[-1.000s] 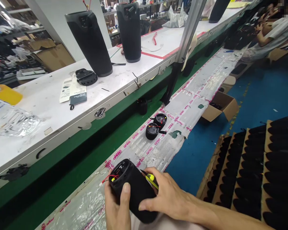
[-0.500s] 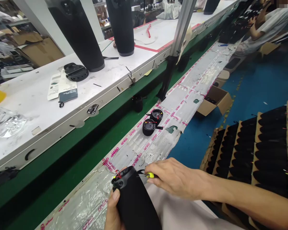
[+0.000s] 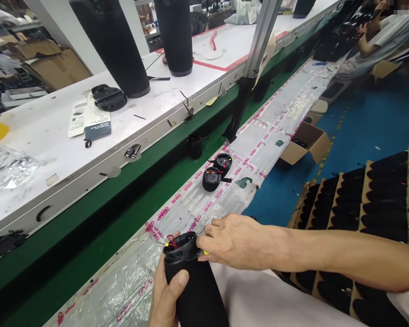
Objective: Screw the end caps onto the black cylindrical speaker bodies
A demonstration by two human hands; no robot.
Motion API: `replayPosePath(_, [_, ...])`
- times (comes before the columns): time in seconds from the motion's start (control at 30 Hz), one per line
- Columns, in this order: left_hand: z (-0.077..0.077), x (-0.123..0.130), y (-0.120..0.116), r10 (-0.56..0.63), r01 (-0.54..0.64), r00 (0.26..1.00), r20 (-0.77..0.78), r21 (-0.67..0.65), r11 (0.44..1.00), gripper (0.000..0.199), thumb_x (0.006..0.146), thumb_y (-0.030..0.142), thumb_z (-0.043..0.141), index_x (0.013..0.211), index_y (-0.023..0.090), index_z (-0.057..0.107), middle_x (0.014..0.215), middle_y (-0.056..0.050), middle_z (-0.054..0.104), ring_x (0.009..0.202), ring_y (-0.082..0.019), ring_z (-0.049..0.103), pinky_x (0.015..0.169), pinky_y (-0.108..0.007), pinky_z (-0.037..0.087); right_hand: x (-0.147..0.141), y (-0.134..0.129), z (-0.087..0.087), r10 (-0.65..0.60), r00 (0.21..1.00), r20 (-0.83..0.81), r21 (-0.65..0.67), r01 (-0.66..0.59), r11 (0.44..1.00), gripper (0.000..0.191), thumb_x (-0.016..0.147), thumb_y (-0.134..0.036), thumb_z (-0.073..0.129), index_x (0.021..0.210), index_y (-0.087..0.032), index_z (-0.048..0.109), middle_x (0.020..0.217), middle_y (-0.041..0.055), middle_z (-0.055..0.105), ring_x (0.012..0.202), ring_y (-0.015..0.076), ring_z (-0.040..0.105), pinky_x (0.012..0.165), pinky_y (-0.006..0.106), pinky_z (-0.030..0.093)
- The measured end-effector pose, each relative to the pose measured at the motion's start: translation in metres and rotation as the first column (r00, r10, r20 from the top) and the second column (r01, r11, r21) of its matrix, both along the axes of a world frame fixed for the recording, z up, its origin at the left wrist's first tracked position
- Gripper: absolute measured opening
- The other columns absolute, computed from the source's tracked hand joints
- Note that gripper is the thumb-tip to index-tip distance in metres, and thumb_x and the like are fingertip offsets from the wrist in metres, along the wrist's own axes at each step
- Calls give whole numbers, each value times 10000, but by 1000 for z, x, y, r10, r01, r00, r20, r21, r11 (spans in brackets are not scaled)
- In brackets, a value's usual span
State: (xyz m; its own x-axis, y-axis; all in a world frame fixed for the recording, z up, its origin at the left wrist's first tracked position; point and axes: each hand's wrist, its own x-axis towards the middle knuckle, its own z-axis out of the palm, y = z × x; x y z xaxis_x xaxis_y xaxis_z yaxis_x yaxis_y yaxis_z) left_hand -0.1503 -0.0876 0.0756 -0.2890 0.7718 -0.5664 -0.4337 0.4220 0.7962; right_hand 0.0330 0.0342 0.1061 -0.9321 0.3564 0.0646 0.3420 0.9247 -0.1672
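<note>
My left hand is closed around a black cylindrical speaker, tilted with its open end up. Red wires with a yellow connector stick out of that end. At the right side of the speaker's rim, my right hand is closed in a pinch. A bit of a small yellow-handled tool shows under its fingers; its tip is hidden. Farther along the ledge stand two short black round speaker end parts with red wires and black straps.
Plastic-covered ledge beside a white bench carrying tall black speakers, a black base part and tags. A metal post rises between them. At right are racked black cylinders and a carton. Another person sits beyond.
My right hand has moved left, up against the speaker's rim, covering most of the yellow handle. The speaker has turned more upright, and my left thumb now lies across its front.
</note>
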Motion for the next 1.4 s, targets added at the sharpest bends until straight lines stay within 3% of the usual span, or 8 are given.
replayPosePath(0.33, [4, -1, 4, -75, 73, 987, -142, -23, 997, 967, 629, 573, 879, 1461, 233, 523, 1319, -112, 716, 1291, -411, 609, 1132, -480, 452, 2, -1, 14, 15, 996, 89, 114, -25, 993, 211, 1100, -300, 406, 951, -193, 512, 720, 9, 581, 594, 171, 535, 470, 337, 241])
replayPosePath(0.5, [1, -4, 3, -104, 102, 951, -290, -23, 995, 955, 613, 614, 873, 1410, 205, 541, 1341, -135, 688, 1356, -424, 542, 1206, -501, 344, 4, -9, 22, 60, 992, 111, 263, -88, 961, 101, 910, -93, 531, 904, -191, 506, 683, -2, 491, 552, 171, 450, 432, 356, 196])
replayPosePath(0.6, [3, -3, 3, -145, 138, 927, -347, -44, 989, 959, 619, 620, 872, 1407, 197, 522, 1313, -144, 693, 1297, -431, 585, 1173, -528, 373, 5, -9, 29, 68, 986, 154, 303, -112, 946, 171, 810, -44, 538, 893, -189, 503, 671, -1, 469, 524, 168, 422, 419, 353, 181])
replayPosePath(0.83, [5, -1, 2, -160, 151, 909, -384, -54, 987, 950, 622, 623, 860, 1404, 210, 512, 1363, -142, 668, 1297, -424, 585, 1150, -527, 388, 4, -12, 41, 93, 969, 228, 330, -167, 929, 201, 771, -42, 533, 933, -160, 541, 668, 14, 486, 501, 192, 454, 391, 354, 213])
replayPosePath(1.03, [2, -2, 0, -168, 151, 895, -414, -72, 986, 915, 639, 618, 856, 1395, 220, 530, 1320, -136, 681, 1281, -421, 592, 1145, -537, 387, 1, -14, 36, 89, 964, 251, 294, -163, 942, 180, 789, -55, 583, 940, -150, 556, 682, 19, 525, 533, 195, 510, 406, 344, 239])
replayPosePath(1.13, [1, 0, 1, -140, 129, 909, -393, -54, 990, 897, 664, 608, 850, 1408, 227, 526, 1331, -127, 680, 1307, -410, 578, 1154, -512, 385, 1, -12, 20, 57, 980, 193, 195, -96, 976, 28, 945, -138, 560, 963, -155, 548, 709, 27, 593, 560, 192, 558, 430, 346, 236])
replayPosePath(1.3, [3, 6, 4, -77, 80, 984, -160, 13, 997, 783, 736, 587, 802, 1387, 224, 563, 1299, -100, 718, 1313, -385, 590, 1156, -460, 391, 4, -8, -4, -54, 999, 6, -123, 55, 991, 314, 1105, -454, 400, 1003, -188, 530, 812, 21, 699, 701, 200, 686, 522, 339, 304])
replayPosePath(1.4, [6, 7, 7, -97, 99, 976, -196, 2, 995, 773, 741, 570, 816, 1389, 237, 560, 1322, -88, 708, 1312, -373, 591, 1151, -452, 390, 4, -7, -6, -96, 995, 22, -115, 98, 989, 313, 1110, -446, 384, 1007, -187, 525, 814, 23, 699, 684, 204, 689, 517, 342, 254])
